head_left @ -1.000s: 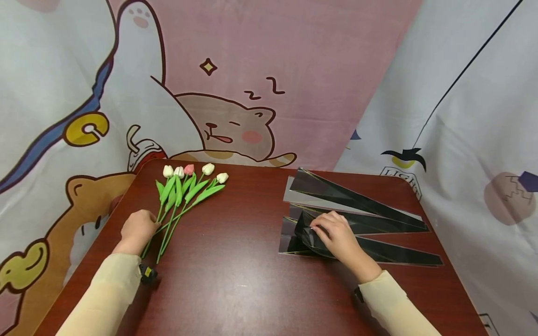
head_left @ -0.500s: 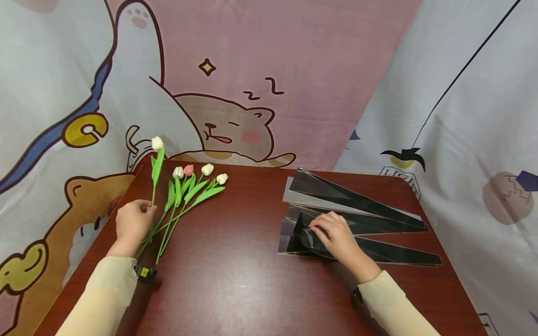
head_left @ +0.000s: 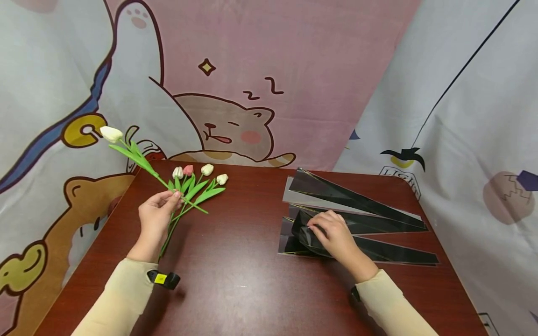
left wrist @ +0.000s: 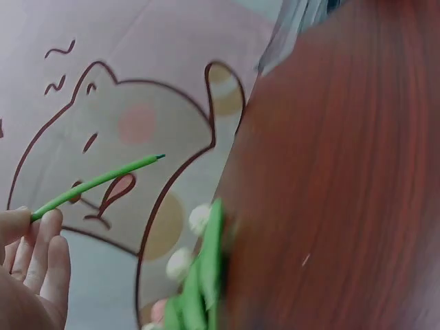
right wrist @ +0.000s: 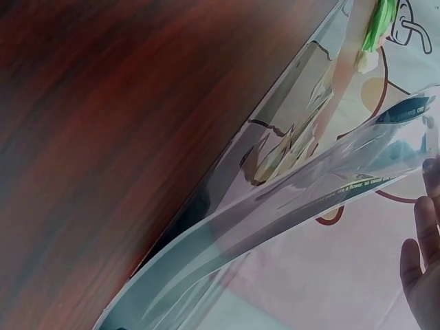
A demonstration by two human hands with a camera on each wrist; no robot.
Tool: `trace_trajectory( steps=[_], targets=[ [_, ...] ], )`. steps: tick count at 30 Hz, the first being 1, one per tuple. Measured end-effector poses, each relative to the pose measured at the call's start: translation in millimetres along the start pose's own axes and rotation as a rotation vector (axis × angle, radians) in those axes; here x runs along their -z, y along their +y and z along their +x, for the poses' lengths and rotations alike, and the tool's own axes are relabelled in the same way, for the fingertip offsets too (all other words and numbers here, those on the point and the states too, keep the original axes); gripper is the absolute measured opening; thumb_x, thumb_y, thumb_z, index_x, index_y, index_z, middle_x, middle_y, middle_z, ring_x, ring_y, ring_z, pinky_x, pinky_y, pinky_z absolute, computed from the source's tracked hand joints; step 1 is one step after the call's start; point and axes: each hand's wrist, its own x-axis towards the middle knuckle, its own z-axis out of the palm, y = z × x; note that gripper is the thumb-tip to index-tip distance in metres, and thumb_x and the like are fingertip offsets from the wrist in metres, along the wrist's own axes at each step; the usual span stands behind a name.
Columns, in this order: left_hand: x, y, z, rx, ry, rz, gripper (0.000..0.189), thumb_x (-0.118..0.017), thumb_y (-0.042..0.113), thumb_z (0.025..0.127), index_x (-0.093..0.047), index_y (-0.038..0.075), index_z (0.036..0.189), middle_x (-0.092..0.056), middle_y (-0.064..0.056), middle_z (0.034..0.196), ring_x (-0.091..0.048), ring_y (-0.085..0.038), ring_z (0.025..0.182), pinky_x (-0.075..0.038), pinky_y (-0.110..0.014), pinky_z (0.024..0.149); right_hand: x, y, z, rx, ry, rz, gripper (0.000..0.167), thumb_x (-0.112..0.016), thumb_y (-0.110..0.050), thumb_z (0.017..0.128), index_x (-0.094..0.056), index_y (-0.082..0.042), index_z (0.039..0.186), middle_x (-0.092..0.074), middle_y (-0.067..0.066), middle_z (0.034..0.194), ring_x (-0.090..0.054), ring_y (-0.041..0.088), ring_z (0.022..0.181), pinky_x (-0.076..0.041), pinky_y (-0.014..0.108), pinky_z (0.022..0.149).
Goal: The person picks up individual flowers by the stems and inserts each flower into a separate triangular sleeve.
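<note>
My left hand (head_left: 156, 217) pinches the stem of a white artificial tulip (head_left: 111, 134) between thumb and fingers. The tulip is raised above the table, its bloom tilted up to the left; in the left wrist view its green stem end (left wrist: 96, 184) sticks out past the fingers. Below and beyond this hand lie several more tulips (head_left: 207, 169), white ones and a pink one, stems partly hidden. My right hand (head_left: 334, 232) pinches the wide end of a black-and-clear flower sleeve (head_left: 303, 237), which is lifted and bent; the right wrist view shows its curved transparent film (right wrist: 261, 216).
More long tapered flower sleeves (head_left: 353, 193) lie fanned on the right of the dark red table (head_left: 235, 275), narrow ends pointing right. A printed cartoon cloth (head_left: 328, 70) hangs directly behind the table's far edge.
My left hand has picked up a white tulip from the bunch, raised it and brought it rightward, tipping the bloom to the left. The right hand has hardly moved and keeps hold of the flower sleeve.
</note>
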Motion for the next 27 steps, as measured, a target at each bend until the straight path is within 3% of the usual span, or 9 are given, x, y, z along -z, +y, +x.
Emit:
trace_trajectory(
  steps=[3,7,14,27],
  targets=[
    [-8.1,-6.9,-5.3,-0.001,-0.033,-0.133,0.005,-0.070,-0.001,0.081,-0.069,0.004,0.081,-0.072,0.001,0.072,-0.069,-0.009,0.061,-0.056,-0.023,0.062,0,-2,0.9,0.002,0.002,-0.002,0.010,-0.073,-0.010,0.081,-0.070,-0.015,0.089,-0.067,-0.007,0.090,-0.056,0.016,0.089,-0.042,0.044,0.080],
    [-17.3,-13.2,-11.2,-0.027,-0.055,-0.213,0.005,-0.069,-0.004,0.081,-0.069,0.001,0.082,-0.072,-0.003,0.074,-0.069,-0.012,0.063,-0.057,-0.026,0.064,1,-4,2.0,-0.008,-0.004,-0.007,0.009,-0.073,-0.011,0.082,-0.070,-0.016,0.089,-0.067,-0.007,0.090,-0.056,0.015,0.090,-0.042,0.044,0.083],
    [-37.8,-18.5,-22.5,-0.051,-0.089,-0.236,0.005,-0.067,-0.006,0.082,-0.068,-0.002,0.085,-0.072,-0.003,0.076,-0.069,-0.013,0.064,-0.057,-0.027,0.064,-2,-9,5.8,-0.023,-0.005,-0.023,0.008,-0.073,-0.014,0.082,-0.070,-0.017,0.089,-0.068,-0.008,0.090,-0.056,0.015,0.090,-0.042,0.042,0.081],
    [-82.8,-33.7,-46.8,-0.006,-0.188,-0.251,0.010,-0.070,-0.002,0.082,-0.064,-0.007,0.088,-0.073,-0.006,0.078,-0.071,-0.015,0.068,-0.057,-0.028,0.067,-12,-23,20.2,-0.025,-0.009,-0.066,0.006,-0.072,-0.017,0.084,-0.070,-0.019,0.089,-0.068,-0.007,0.091,-0.056,0.016,0.091,-0.042,0.041,0.082]
  ],
)
